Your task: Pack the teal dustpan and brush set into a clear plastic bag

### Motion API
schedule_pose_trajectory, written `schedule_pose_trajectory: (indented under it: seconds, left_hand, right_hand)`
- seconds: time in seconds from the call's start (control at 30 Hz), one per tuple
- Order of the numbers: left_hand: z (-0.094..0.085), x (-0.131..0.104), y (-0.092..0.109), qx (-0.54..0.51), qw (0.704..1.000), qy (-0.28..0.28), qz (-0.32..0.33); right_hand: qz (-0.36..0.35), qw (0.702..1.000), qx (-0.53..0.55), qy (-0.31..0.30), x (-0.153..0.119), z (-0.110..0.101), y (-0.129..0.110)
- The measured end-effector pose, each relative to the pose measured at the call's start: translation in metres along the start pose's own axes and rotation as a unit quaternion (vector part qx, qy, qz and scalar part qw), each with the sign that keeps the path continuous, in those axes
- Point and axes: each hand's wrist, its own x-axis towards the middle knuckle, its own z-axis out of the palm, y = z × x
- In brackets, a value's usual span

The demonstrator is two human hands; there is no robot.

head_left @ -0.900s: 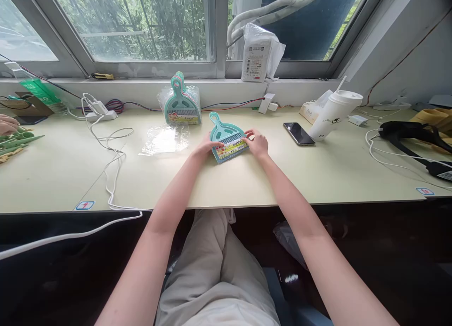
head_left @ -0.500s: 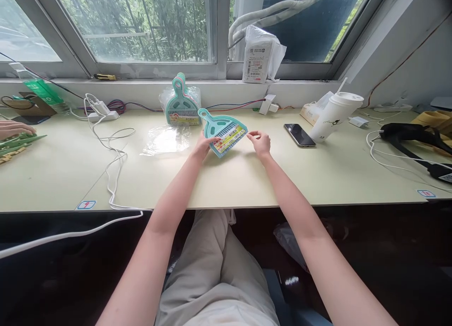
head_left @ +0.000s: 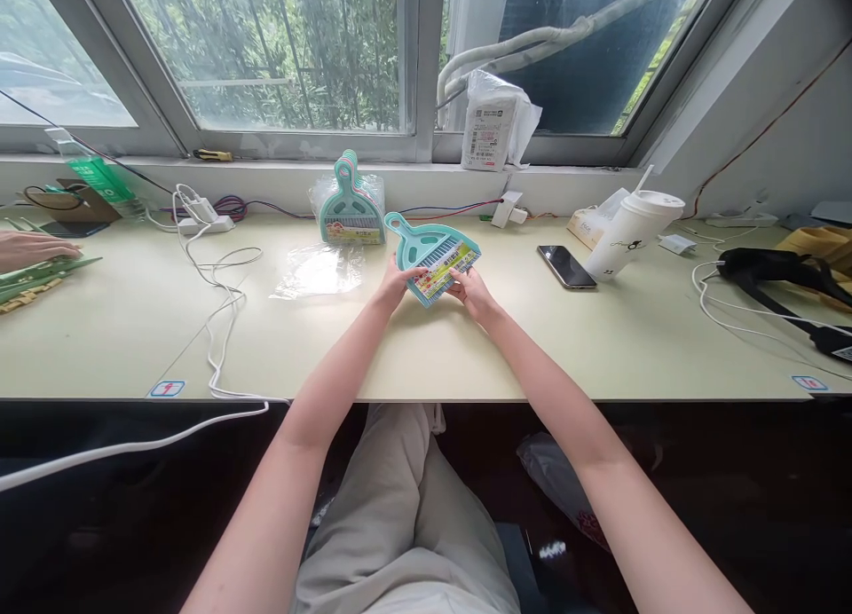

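A small teal dustpan-and-brush set (head_left: pixel 432 256) with a colourful label is lifted off the pale desk (head_left: pixel 413 348), tilted with its handle to the upper left. My left hand (head_left: pixel 394 283) grips its left lower edge. My right hand (head_left: pixel 468 287) holds its lower right corner by the label. Behind it stands a bagged stack of similar teal sets (head_left: pixel 351 208) against the sill. An empty clear plastic bag (head_left: pixel 319 271) lies flat just left of my hands.
A black phone (head_left: pixel 566 266) and a white lidded cup with a straw (head_left: pixel 629 231) sit to the right, with black straps (head_left: pixel 785 272) and white cables (head_left: pixel 216 303) around. A white package (head_left: pixel 493 124) rests on the sill. Another person's hand (head_left: pixel 27 246) works with green parts at far left.
The dustpan set was lying on the desk under both hands; my left hand lifted and tilted it, my right hand let go briefly and now grips its lower corner again.
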Motion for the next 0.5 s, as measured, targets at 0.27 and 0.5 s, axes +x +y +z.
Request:
schedule_pose_trajectory:
  seconds: [0.27,0.5]
  left_hand:
    - [-0.0039,0.0016,-0.0008,0.035,0.999,-0.024,-0.023]
    - [-0.0053,0.0032,0.0042,0.048,0.997,-0.010,-0.056]
  right_hand:
    - [-0.003,0.998,0.003,0.055,0.0034,-0.0053,0.0001]
    - [-0.017,0.997,-0.004,0.069,0.0016,-0.0048,-0.0024]
